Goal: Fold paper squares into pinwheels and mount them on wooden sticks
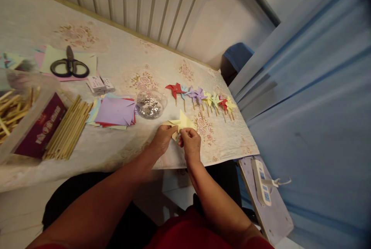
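Both hands pinch a yellow paper (183,122) at the table's (121,152) near edge: left hand (162,138) on its left corner, right hand (189,143) beneath its centre. A slipped pinch could undo the folds; the pin dish (151,104) sits just up-left.

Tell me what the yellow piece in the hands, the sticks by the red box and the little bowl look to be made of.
Yellow piece: thin matte paper, judging by its sharp folded points; both hands pinch it.
Sticks: pale, straight and dull, probably bamboo or wood.
Little bowl: see-through and glossy, glass or clear plastic, holding small shiny, seemingly metal bits.
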The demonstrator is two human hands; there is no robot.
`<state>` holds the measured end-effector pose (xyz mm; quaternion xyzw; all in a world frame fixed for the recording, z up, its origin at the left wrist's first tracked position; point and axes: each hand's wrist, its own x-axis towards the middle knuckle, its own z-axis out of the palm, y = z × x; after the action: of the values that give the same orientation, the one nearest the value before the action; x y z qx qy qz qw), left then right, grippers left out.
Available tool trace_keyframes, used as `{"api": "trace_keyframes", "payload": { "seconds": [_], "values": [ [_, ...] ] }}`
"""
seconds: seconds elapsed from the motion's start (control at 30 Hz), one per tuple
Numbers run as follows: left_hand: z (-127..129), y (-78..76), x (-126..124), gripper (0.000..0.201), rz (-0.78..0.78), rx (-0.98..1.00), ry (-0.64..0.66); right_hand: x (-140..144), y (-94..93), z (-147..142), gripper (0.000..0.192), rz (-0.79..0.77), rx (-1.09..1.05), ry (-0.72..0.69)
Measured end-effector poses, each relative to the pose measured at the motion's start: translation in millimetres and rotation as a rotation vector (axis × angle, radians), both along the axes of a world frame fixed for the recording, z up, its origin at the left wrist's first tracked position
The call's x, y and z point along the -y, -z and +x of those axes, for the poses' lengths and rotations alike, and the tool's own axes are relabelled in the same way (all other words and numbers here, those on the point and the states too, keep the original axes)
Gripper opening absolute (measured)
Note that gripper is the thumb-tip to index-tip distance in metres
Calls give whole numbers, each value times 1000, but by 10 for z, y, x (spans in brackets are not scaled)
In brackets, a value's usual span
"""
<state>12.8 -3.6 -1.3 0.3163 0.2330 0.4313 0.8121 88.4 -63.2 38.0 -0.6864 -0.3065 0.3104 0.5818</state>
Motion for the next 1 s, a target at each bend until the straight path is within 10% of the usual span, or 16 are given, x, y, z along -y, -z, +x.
{"api": "trace_keyframes", "payload": {
  "seconds": [1.0],
  "values": [
    [10, 65, -23, 19, 7, -13, 13, -67, 48, 27, 21, -31, 38, 59]
  ]
}}
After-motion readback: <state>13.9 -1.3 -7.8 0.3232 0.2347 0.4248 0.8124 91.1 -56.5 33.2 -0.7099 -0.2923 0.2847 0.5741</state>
